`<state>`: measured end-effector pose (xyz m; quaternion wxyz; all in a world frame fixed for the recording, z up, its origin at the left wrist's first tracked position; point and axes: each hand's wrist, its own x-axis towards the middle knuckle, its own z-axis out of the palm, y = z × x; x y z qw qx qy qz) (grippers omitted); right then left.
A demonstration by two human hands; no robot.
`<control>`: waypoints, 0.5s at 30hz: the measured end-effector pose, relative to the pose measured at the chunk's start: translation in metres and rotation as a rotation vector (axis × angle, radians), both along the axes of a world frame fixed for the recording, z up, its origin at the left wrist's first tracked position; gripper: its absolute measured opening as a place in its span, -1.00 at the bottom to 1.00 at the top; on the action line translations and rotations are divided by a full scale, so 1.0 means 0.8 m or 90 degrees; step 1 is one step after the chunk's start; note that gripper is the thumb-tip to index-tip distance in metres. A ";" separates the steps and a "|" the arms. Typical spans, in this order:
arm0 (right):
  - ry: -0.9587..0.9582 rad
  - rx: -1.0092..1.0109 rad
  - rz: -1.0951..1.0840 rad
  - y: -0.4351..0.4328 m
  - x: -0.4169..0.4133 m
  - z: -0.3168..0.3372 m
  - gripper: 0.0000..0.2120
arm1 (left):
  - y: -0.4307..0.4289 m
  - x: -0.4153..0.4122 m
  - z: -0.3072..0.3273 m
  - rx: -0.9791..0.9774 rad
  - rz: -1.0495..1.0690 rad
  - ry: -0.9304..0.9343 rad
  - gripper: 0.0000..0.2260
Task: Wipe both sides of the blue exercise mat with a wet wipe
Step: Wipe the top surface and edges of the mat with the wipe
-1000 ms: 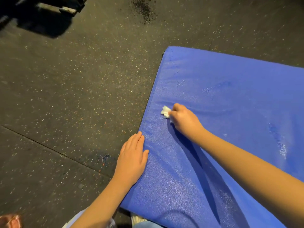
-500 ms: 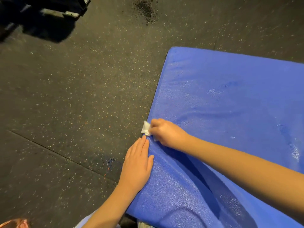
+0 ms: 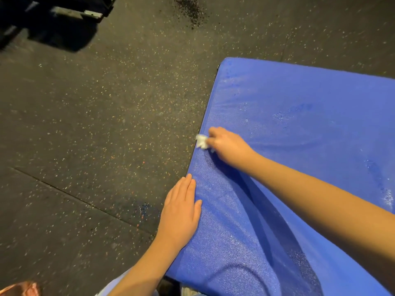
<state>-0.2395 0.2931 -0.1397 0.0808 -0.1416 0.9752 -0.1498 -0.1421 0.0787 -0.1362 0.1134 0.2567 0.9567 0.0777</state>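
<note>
My right hand (image 3: pixel 227 146) pinches the wet wipe (image 3: pixel 201 141) at the left edge of the blue mat (image 3: pixel 299 146), which lies on the floor (image 3: pixel 106 124). My left hand (image 3: pixel 181 212), fingers flat, pins that edge. Best: overlapping strokes, steady pressure, keep mat pinned.

The one camera sits on my head, looking forward and steeply down, close over my own forearms. It takes in the near left corner and left edge of the blue mat (image 3: pixel 299 146) and the speckled floor (image 3: pixel 96 124) left of it.
</note>
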 end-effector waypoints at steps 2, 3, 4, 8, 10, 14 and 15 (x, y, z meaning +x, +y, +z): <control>0.025 0.018 -0.156 0.007 -0.009 -0.003 -0.86 | -0.001 0.002 0.001 0.001 -0.001 0.000 -0.53; 0.020 -0.013 -0.172 0.003 -0.004 -0.005 -0.88 | -0.001 0.002 0.002 0.001 -0.001 0.000 -0.53; 0.010 -0.056 -0.136 -0.006 0.007 -0.004 -0.91 | -0.001 0.001 0.002 0.000 -0.002 -0.001 -0.53; -0.029 -0.082 0.083 -0.001 0.037 -0.002 -0.94 | 0.002 -0.004 0.003 0.001 -0.004 -0.019 -0.53; 0.002 -0.051 -0.064 0.028 0.015 -0.002 -0.91 | 0.003 -0.005 0.003 -0.001 -0.002 -0.022 -0.53; 0.032 -0.055 -0.244 0.041 0.019 -0.002 -0.88 | 0.002 -0.002 0.006 -0.005 -0.001 -0.024 -0.53; 0.014 -0.079 -0.180 0.029 0.035 0.000 -0.88 | 0.003 -0.004 0.006 0.001 -0.002 -0.023 -0.53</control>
